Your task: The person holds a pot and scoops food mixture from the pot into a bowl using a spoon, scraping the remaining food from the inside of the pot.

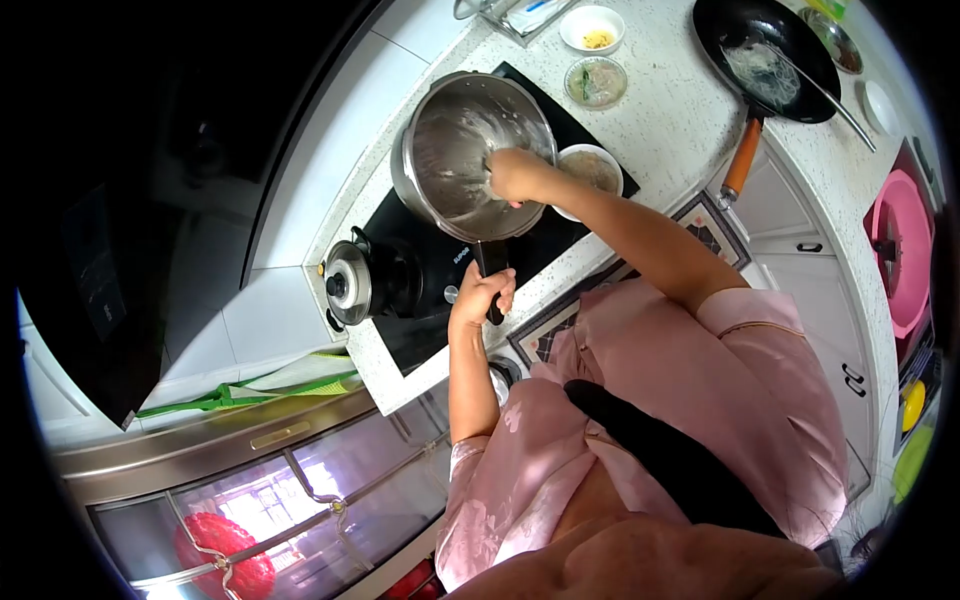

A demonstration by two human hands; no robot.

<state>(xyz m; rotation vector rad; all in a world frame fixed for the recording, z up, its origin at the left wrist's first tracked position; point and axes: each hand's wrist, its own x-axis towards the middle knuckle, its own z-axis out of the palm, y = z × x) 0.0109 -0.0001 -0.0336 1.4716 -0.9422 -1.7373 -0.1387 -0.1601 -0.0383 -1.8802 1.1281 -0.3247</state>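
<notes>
The steel pot (440, 150) is sitting over a black hob (425, 335) in the speckled worktop (665, 105), white tiles (340, 100) lining the wall. The left hand (483, 295) is curling its fingers round the pot's handle (492, 262). The right hand (515, 178) is reaching inside, its fingertips blurring; whether they are gripping anything, I cannot tell. Darkness is hiding the view's left edge.

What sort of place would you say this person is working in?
It looks like a kitchen, probably a home one: a large metal pot sits over a black cooktop, and a wok and small food bowls stand on the speckled counter.
</notes>
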